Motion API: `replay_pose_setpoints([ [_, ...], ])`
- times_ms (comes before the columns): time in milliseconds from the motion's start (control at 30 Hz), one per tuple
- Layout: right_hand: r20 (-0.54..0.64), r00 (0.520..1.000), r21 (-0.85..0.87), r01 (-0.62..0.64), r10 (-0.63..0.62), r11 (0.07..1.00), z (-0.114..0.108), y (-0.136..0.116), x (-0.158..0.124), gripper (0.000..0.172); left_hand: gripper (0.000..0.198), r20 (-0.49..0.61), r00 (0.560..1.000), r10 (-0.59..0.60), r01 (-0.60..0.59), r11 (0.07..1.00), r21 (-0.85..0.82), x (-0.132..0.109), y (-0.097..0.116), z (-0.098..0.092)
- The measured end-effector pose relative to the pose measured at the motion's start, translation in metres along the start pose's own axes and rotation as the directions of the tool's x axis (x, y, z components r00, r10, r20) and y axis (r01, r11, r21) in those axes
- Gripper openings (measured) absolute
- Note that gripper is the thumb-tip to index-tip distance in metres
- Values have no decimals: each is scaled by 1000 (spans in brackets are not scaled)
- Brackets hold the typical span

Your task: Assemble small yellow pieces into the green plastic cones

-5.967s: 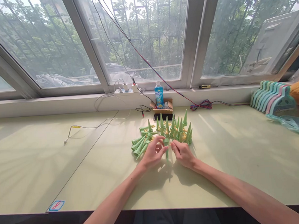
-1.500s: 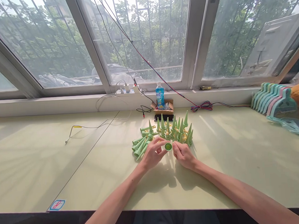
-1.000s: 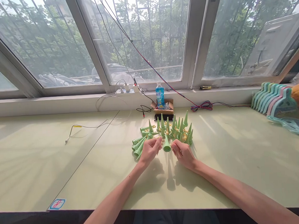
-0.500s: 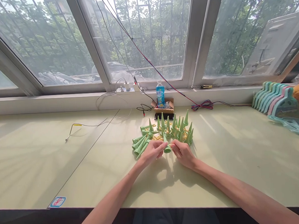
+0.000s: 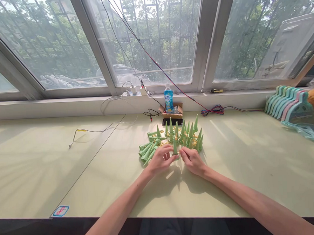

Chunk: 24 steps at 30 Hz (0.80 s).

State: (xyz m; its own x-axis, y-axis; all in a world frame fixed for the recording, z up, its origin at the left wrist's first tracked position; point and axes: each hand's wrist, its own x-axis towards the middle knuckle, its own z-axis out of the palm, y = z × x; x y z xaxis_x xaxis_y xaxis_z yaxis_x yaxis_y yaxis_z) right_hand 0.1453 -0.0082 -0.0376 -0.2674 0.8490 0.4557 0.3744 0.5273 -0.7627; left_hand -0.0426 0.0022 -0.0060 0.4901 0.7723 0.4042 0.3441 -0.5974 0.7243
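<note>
A green cone [image 5: 174,146] stands upright, point up, between my two hands. My left hand [image 5: 163,158] is closed on it near its base, thumb in front. Close on the cone's right side, my right hand [image 5: 190,159] is pinched on a small yellowish piece, mostly covered by the fingers. Just beyond are several upright green cones [image 5: 195,124] with small yellow pieces among them. More green cones [image 5: 148,153] lie on their sides in a pile left of my left hand.
Behind the cones are a dark phone [image 5: 173,122], an open cardboard box [image 5: 170,115] and a blue bottle [image 5: 168,100]. Cable bundles [image 5: 216,110] lie along the sill. Pastel hangers [image 5: 290,105] stand at the far right of the table [image 5: 254,168].
The cone in my left hand has tipped more upright, its open base no longer facing me. My left fingers have shifted around it. My right hand is nearly unmoved.
</note>
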Motion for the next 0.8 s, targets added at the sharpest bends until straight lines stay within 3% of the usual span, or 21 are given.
replay_pose_setpoints([
  [133, 6, 999, 21, -40, 40, 999, 0, -3, 0, 43, 19, -30, 994, 109, -105, 988, 117, -3, -6, 3],
  [367, 13, 993, 124, -120, 119, 985, 0, -3, 1, 48, 20, -78, 978, 196, -169, 949, 265, -4, -9, 8],
  [600, -50, 993, 109, -97, 103, 989, 2, -4, 1, 44, 34, -126, 991, 53, -33, 987, 155, -3, -3, 9],
  [800, -66, 996, 83, -50, 55, 995, 1, -5, 2, 41, 45, -256, 965, -53, 85, 990, 116, -2, 1, 5],
])
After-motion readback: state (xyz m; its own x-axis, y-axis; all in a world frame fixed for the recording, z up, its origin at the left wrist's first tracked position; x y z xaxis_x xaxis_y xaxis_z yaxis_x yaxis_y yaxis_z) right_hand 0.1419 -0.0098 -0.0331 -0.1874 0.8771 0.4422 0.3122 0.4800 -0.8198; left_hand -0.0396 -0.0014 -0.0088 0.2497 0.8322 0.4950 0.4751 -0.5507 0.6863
